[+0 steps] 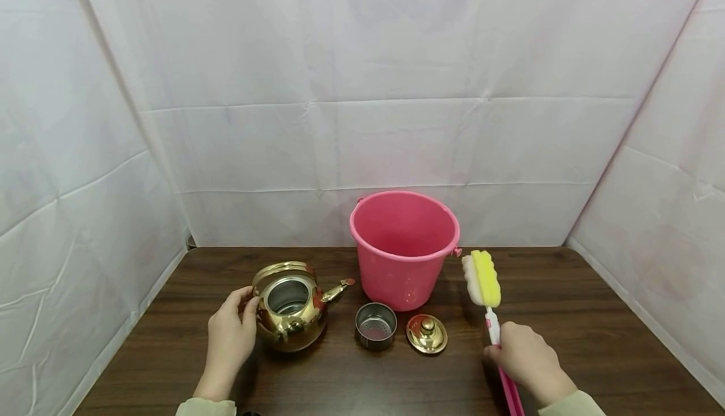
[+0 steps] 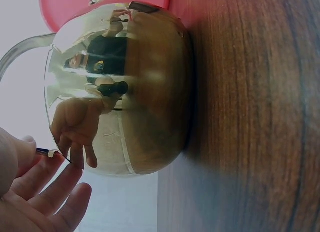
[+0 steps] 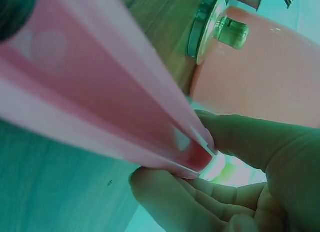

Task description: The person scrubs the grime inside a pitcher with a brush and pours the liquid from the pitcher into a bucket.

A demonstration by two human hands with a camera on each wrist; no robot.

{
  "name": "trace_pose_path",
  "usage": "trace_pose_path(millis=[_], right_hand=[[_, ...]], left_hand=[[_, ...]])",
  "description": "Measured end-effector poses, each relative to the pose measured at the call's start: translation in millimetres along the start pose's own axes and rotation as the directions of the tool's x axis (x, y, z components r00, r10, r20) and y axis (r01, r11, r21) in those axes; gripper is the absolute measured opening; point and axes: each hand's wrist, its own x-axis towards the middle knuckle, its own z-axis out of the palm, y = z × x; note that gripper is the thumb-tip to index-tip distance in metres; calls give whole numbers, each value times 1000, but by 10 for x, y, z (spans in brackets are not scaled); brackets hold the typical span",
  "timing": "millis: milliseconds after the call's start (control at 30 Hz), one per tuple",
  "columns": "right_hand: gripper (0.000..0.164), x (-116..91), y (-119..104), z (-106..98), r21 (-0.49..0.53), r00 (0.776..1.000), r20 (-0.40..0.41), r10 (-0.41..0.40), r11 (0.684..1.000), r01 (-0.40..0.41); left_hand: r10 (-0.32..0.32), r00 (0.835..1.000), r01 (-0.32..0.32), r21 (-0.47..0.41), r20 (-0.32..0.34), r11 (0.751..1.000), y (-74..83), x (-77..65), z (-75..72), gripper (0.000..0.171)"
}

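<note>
A shiny gold teapot with its lid off stands at left centre, spout to the right. My left hand pinches the end of its handle between thumb and forefinger, the other fingers loosely bent in the left wrist view. With my right hand I grip the pink handle of a bottle brush, whose yellow and white sponge head points away from me. Between the hands sit a steel tea strainer and a gold lid, knob up.
Behind the strainer and lid, a pink bucket stands upright on the dark wooden table. White cloth hangs at the back and on both sides. A small dark object shows at the bottom edge.
</note>
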Motion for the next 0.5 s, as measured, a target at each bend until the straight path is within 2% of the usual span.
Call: trace_pose_path(millis=[500], right_hand=[[34, -17, -12, -54, 24, 1000, -14, 0, 1000, 0]], left_hand=[[7, 1000, -7, 2, -15, 1000, -19, -2, 13, 19]])
